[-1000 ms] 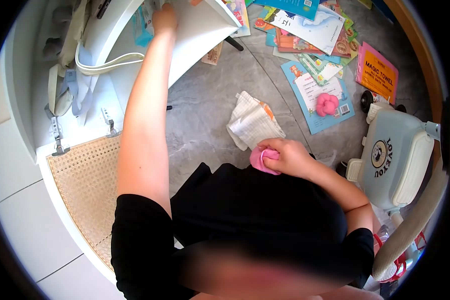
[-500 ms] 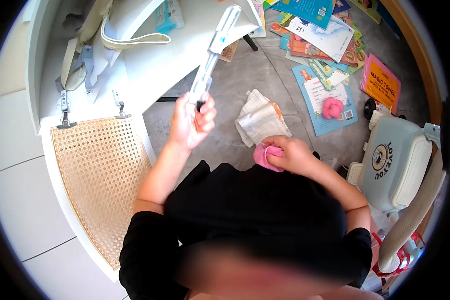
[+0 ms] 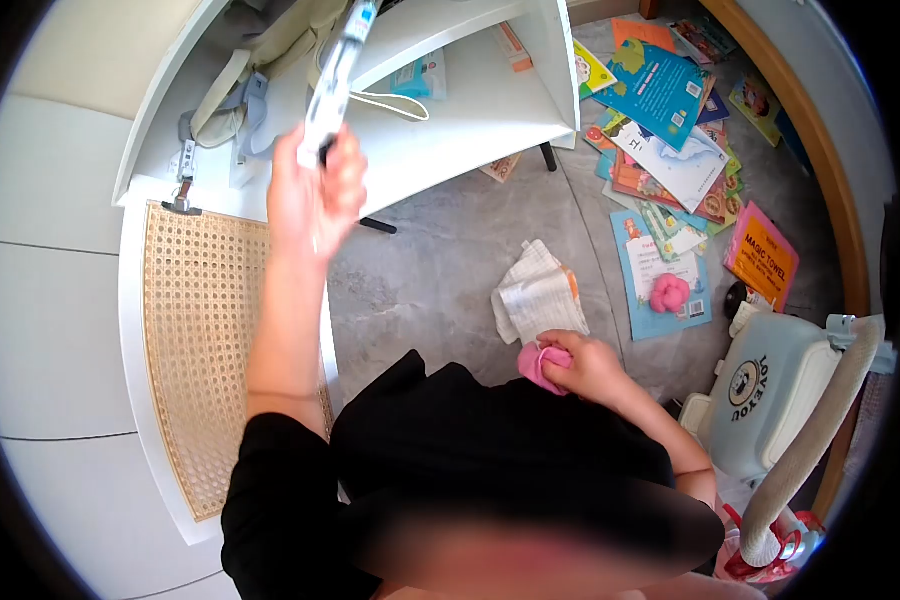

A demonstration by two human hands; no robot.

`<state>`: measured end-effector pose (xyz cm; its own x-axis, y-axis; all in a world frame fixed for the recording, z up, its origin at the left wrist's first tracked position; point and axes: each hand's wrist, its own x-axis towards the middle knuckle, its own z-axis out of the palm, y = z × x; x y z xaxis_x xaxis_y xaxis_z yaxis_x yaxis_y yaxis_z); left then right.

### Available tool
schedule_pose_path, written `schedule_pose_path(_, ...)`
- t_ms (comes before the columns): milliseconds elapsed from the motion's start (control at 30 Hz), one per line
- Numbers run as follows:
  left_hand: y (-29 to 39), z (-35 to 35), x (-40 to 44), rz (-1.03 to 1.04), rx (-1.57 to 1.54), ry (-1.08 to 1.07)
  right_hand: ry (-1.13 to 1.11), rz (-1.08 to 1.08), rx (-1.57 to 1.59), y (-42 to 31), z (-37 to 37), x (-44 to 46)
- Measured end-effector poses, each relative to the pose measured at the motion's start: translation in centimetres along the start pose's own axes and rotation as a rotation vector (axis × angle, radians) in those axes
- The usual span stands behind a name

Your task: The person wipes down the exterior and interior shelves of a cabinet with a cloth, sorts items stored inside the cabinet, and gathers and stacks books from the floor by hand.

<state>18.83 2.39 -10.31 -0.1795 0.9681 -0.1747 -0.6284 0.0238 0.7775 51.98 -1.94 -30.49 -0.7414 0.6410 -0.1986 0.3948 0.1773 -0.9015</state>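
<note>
My left hand (image 3: 317, 195), raised over the cabinet's open door, is closed round a long slim clear-and-white object (image 3: 336, 82) with a blue label. Its upper end reaches the top edge of the view, and I cannot make out its kind. Low in front of my body, my right hand (image 3: 588, 366) grips a bunched pink cloth (image 3: 541, 368) with a pale edge. Just beyond that hand, a crumpled white checked cloth (image 3: 538, 293) with an orange patch lies on the grey floor (image 3: 430, 290).
The white cabinet (image 3: 470, 130) holds a strap bag (image 3: 228, 100) and a blue packet (image 3: 420, 75); its rattan door (image 3: 205, 350) stands open at left. Books (image 3: 665, 150), a pink knotted item (image 3: 669, 293) and an orange towel pack (image 3: 762, 255) lie right, near a blue-grey lidded item (image 3: 770, 395).
My left hand has moved left and further into the cabinet front with the clear-and-white object. The right hand keeps the pink cloth near the body. The view has shifted.
</note>
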Motion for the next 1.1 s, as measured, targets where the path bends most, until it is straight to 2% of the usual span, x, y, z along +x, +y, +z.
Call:
schedule_pose_path(33, 1.3, -0.4, 2.3, -0.035, -0.011, -0.066, 0.003, -0.012, 0.001, 0.2, 0.2, 0.0)
schedule_pose_path(67, 2.3, -0.1, 4.8, -0.029, 0.035, -0.020, 0.008, -0.024, 0.003, 0.3, 0.2, 0.0)
schedule_pose_path(133, 3.8, 0.8, 9.2, 0.058, 0.155, 0.027, -0.014, -0.011, -0.010, -0.2, 0.2, -0.1)
schedule_pose_path(167, 4.9, 0.7, 11.6, 0.083, 0.250, -0.021, -0.022, 0.000, -0.017, -0.4, 0.1, -0.3)
schedule_pose_path(233, 8.9, -3.4, 19.3, -0.053, 0.270, -0.172, -0.017, -0.006, 0.013, -0.4, 0.3, -0.4)
schedule_pose_path(267, 10.6, -7.4, 24.8, -0.055, 0.200, -0.240, -0.016, -0.009, 0.030, -0.4, 0.4, -0.5)
schedule_pose_path(333, 9.2, -0.6, 23.7, 0.089, 0.589, 0.206, -0.020, -0.003, 0.037, -0.4, 0.5, -0.6)
schedule_pose_path(400, 8.3, 1.5, 23.9, 0.455, 1.106, 0.525, -0.011, -0.005, 0.042, 0.0, 0.5, -0.7)
schedule_pose_path(467, 7.2, 2.3, 23.5, 1.089, 1.734, 0.664, 0.010, -0.014, 0.053, 0.6, 0.8, -0.7)
schedule_pose_path(500, 5.8, 2.1, 22.9, 1.179, 1.733, 0.488, 0.013, -0.014, 0.059, 0.9, 0.7, -0.7)
schedule_pose_path(567, -0.8, 6.9, 13.9, 1.332, 1.699, 0.126, 0.017, -0.009, 0.074, 1.2, 0.3, -0.8)
schedule_pose_path(633, -7.5, 4.5, 11.3, 1.160, 1.622, -0.154, 0.019, -0.010, 0.065, 1.3, 0.0, -0.6)
schedule_pose_path(700, -13.3, 2.3, 11.5, 0.969, 1.663, -0.175, 0.007, -0.004, 0.058, 1.7, -0.2, -0.5)
schedule_pose_path(800, -16.9, -2.8, 18.9, 0.960, 1.738, 0.109, -0.011, -0.021, 0.040, 1.9, -0.7, -0.3)
schedule_pose_path(867, -15.0, -2.3, 23.4, 0.813, 1.862, 0.032, -0.044, 0.020, 0.034, 2.0, -0.9, -0.1)
schedule_pose_path(933, -16.0, 1.5, 22.8, 0.725, 1.924, 0.280, -0.050, 0.044, 0.026, 2.4, -1.1, -0.1)
schedule_pose_path(1000, -16.3, 2.3, 23.7, 0.577, 2.093, 0.300, -0.036, 0.045, 0.030, 3.1, -0.9, 0.1)
schedule_pose_path(1067, -14.9, 0.4, 26.5, 0.343, 2.364, 0.094, -0.029, 0.048, 0.041, 3.5, -0.8, 0.0)
schedule_pose_path(1100, -14.9, -0.6, 27.4, 0.305, 2.329, 0.072, -0.029, 0.040, 0.046, 3.6, -0.7, 0.1)
